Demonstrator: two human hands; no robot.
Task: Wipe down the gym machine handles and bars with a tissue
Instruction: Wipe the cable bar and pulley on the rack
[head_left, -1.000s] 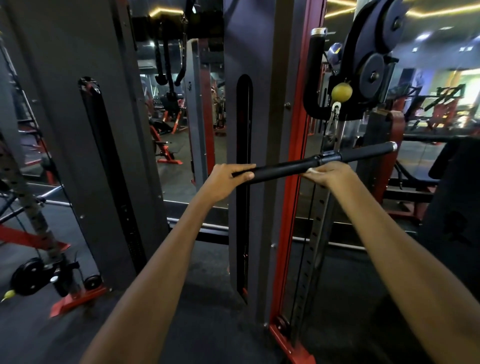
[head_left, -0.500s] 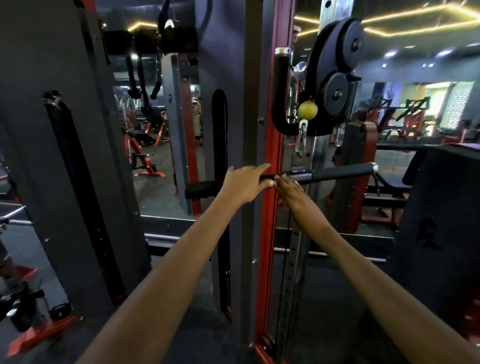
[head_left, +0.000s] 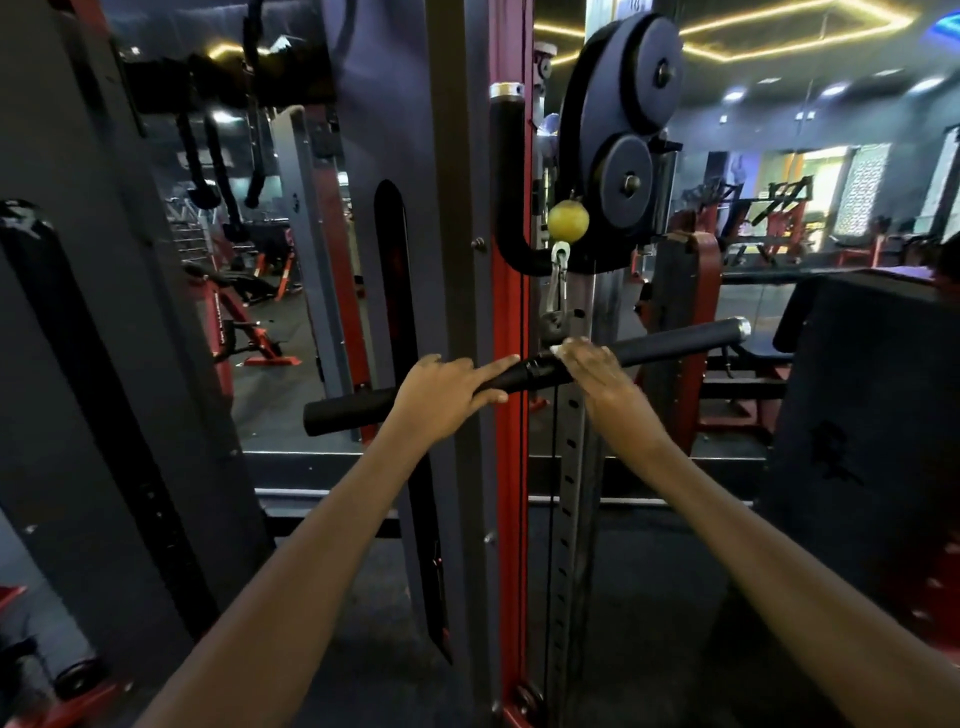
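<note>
The right hand (head_left: 592, 366) lies over the middle of the black bar (head_left: 670, 345), fingers fairly straight and laid across it, with a small white scrap showing at the fingertips that is most likely the tissue (head_left: 558, 349). Whether the thumb wraps under the bar to pinch the tissue cannot be told from this angle. The left hand (head_left: 447, 392) holds the same bar just to the left, forefinger stretched out along the top and the other fingers curled round the far side, thumb beneath; it seems to be steadying the bar.

The bar hangs by a metal clip (head_left: 557, 283) from the cable below a yellow stopper ball (head_left: 568, 220), and it tilts, its right end with the silver cap higher and its left foam end lower. The clip joins the bar right beside the right hand.

By my reading the step in hand is wiping the centre section of this bar, near its hanging point. The next move calls for sliding the tissue along toward one end while the left hand keeps the bar from swinging or spinning on its clip, since it hangs free and will turn under a sideways push. The left foam grip, beyond the left hand, also waits its turn.

Behind stand the red upright (head_left: 511, 467), the perforated post (head_left: 569, 519) and the dark pulley wheels (head_left: 623, 104). No containers appear anywhere in view.
</note>
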